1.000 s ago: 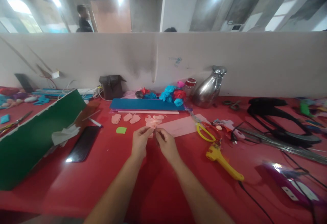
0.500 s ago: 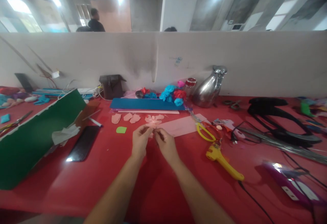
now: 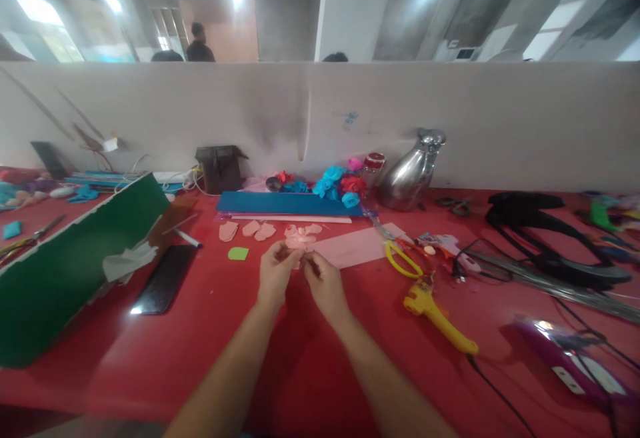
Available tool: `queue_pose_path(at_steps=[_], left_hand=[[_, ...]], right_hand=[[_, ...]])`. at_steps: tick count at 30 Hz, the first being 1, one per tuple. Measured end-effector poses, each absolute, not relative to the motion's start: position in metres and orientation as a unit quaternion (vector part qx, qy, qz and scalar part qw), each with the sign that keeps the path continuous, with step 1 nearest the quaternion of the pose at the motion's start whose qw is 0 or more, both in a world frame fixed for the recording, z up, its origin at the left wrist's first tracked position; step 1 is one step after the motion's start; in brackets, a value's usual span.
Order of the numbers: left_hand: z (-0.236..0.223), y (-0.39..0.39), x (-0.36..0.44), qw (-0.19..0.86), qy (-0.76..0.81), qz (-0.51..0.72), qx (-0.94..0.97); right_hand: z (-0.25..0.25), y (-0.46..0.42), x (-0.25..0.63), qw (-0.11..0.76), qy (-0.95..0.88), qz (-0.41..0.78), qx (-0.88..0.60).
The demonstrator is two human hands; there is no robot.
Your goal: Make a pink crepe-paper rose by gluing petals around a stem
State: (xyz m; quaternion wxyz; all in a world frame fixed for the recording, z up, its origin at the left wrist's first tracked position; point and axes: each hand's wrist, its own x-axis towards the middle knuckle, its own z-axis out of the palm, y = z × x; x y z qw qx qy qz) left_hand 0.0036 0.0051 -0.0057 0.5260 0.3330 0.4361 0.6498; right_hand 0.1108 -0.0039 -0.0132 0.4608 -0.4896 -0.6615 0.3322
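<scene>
Close together at the middle of the red table (image 3: 210, 351), my left hand (image 3: 274, 273) and my right hand (image 3: 324, 281) pinch at a pink paper petal. Both are closed, with the fingertips almost meeting; the small piece between them is mostly hidden. Just beyond my fingers lie more pink petals (image 3: 299, 233). To their left are stacked pink petals (image 3: 229, 231), a pair of pink petals (image 3: 259, 230) and a green paper piece (image 3: 238, 253). A pink paper strip (image 3: 357, 249) stretches out right of my right hand.
Yellow-handled scissors (image 3: 403, 259) and a yellow glue gun (image 3: 440, 321) with a cord lie to the right, near a purple power strip (image 3: 575, 365). A phone (image 3: 164, 281) and a green board (image 3: 75, 271) are left. Behind stand paper flowers (image 3: 333, 183) and a metal jug (image 3: 410, 175).
My hands stay nearly in place, with only slight finger movement. The whole view has shifted very slightly, and a person in the background has moved a little to the right.
</scene>
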Motion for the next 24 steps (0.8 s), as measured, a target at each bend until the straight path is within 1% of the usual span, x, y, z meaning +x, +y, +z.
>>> queue_pose_path(at_steps=[16,24], left_hand=[[0.0003,0.0022,0.0024,0.558,0.388,0.653,0.333],[-0.0037,0.0015,0.0075,0.553,0.406,0.642,0.343]], right_hand=[[-0.0176,-0.0052,0.1087,0.471,-0.657,0.324,-0.491],[-0.0162,-0.0067,0.1068,0.488,-0.65,0.327,-0.482]])
